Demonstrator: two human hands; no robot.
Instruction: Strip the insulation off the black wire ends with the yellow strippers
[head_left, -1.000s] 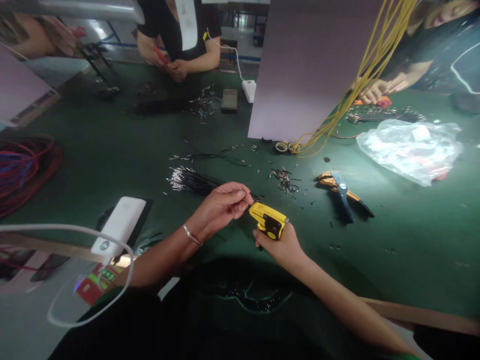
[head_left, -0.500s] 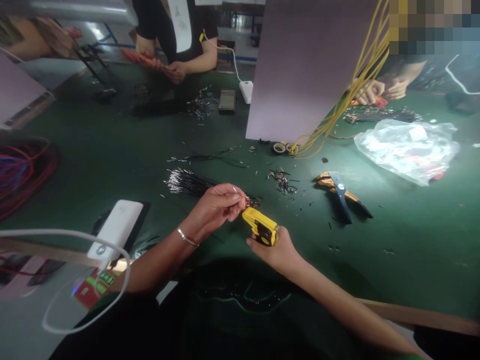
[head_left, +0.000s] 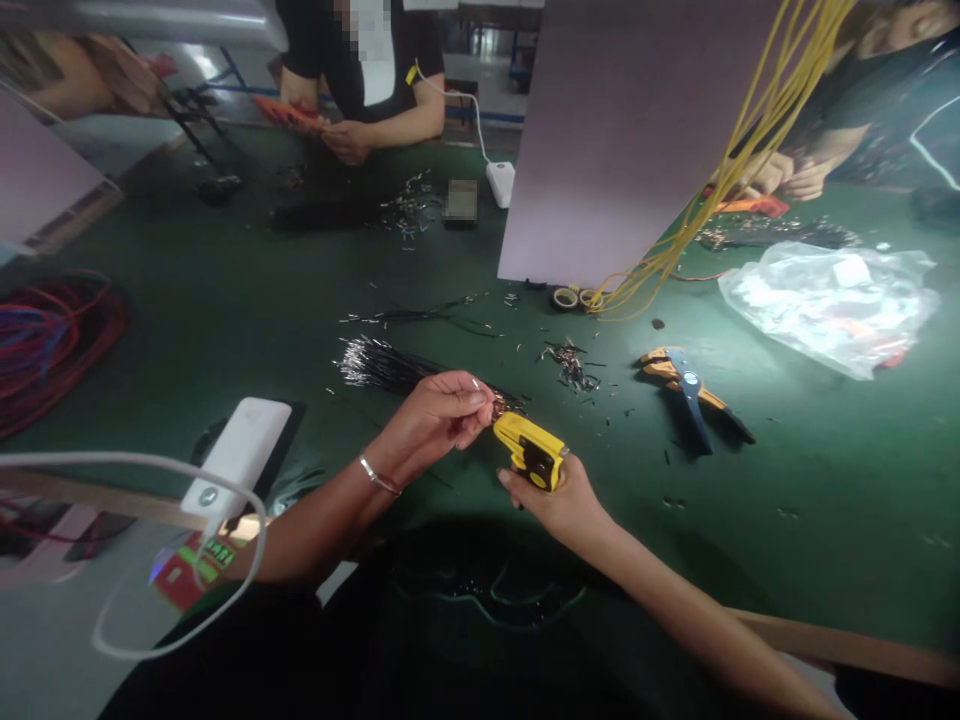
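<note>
My left hand (head_left: 450,410) is closed in a pinch, and a thin wire (head_left: 475,383) with a pale tip sticks up from between thumb and fingers. Wrapped round a yellow-and-black crimping tool (head_left: 531,447), my right hand (head_left: 559,500) keeps the tool's head right at my left fingertips. Whether the jaws grip anything cannot be made out. A bundle of black wires (head_left: 390,366) with silvery ends lies under and beyond my left hand. Copper-coloured ends (head_left: 504,403) show just behind the tool.
Wire strippers (head_left: 691,390) with orange and dark handles lie to the right. Near them are a pile of scraps (head_left: 571,365) and a clear plastic bag (head_left: 832,300). A white power bank (head_left: 244,450) sits left. An upright panel (head_left: 600,150) stands behind; co-workers' hands (head_left: 349,140) are across the table.
The whole view has shifted slightly, so things appear a little further right. Both hands keep nearly the same pose, with the tool still at my left fingertips.
</note>
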